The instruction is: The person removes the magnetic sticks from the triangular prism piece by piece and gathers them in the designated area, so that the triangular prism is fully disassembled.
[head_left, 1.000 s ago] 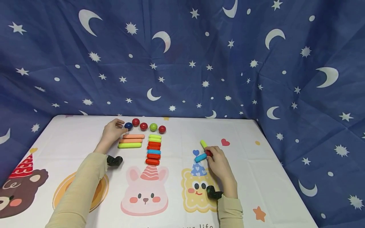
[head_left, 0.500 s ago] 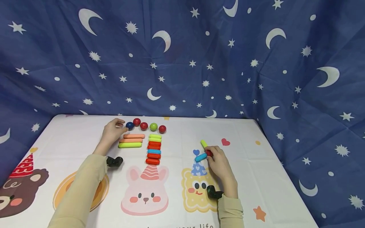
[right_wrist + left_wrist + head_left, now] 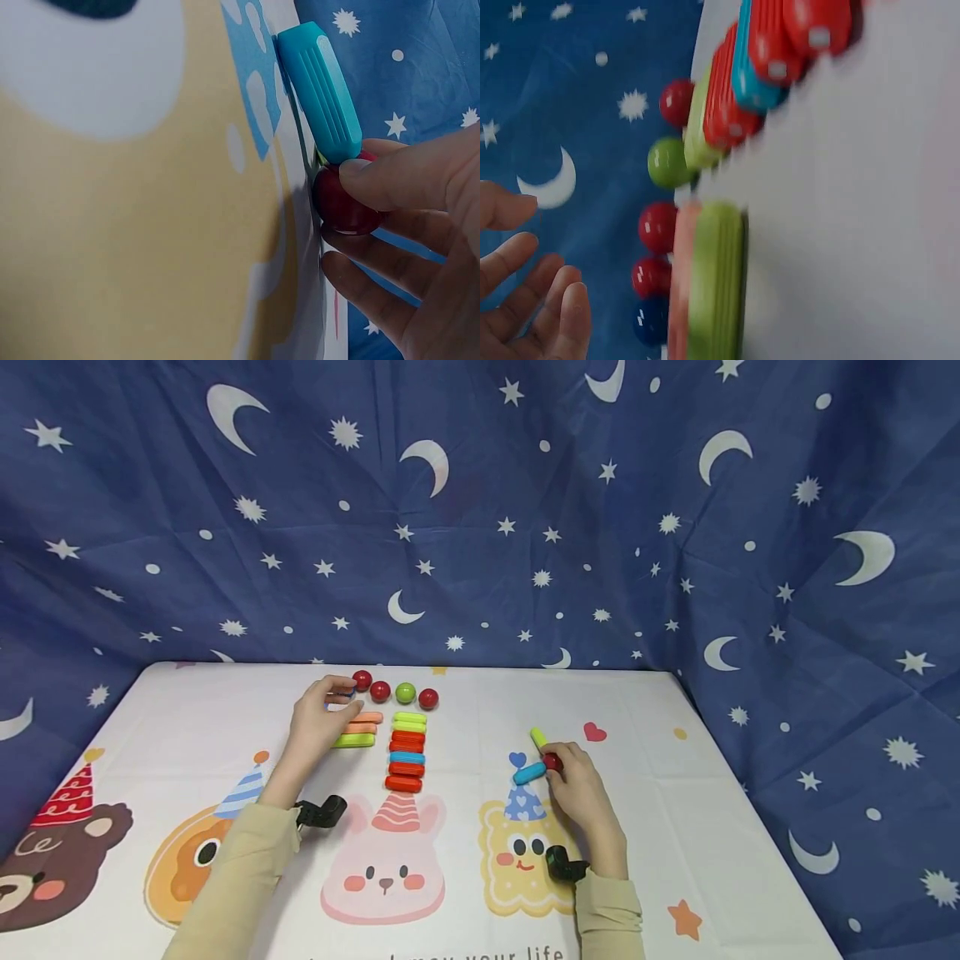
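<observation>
My right hand [image 3: 562, 770] pinches a red ball [image 3: 552, 762] on the table; thumb and fingers curl round that red ball [image 3: 345, 202]. A blue stick [image 3: 529, 772] and a yellow-green stick [image 3: 537, 737] meet at the ball, and the blue stick [image 3: 319, 90] touches its top. My left hand [image 3: 326, 714] hovers over the long orange stick [image 3: 369, 718] and long green stick [image 3: 356, 741]. Its fingers [image 3: 555, 315] are loosely spread and hold nothing, close to a dark blue ball [image 3: 651, 321] that the hand mostly hides in the head view.
Two red balls [image 3: 362, 679] [image 3: 380, 691], a green ball [image 3: 406, 692] and another red ball [image 3: 428, 697] lie in a row near the table's far edge. A stack of short sticks [image 3: 407, 752] lies mid-table. The cartoon tablecloth [image 3: 675, 827] meets a starry blue backdrop [image 3: 480, 527].
My left hand has moved right and a little nearer, now over the long sticks and covering the blue ball. The right hand has stayed on the red ball.
</observation>
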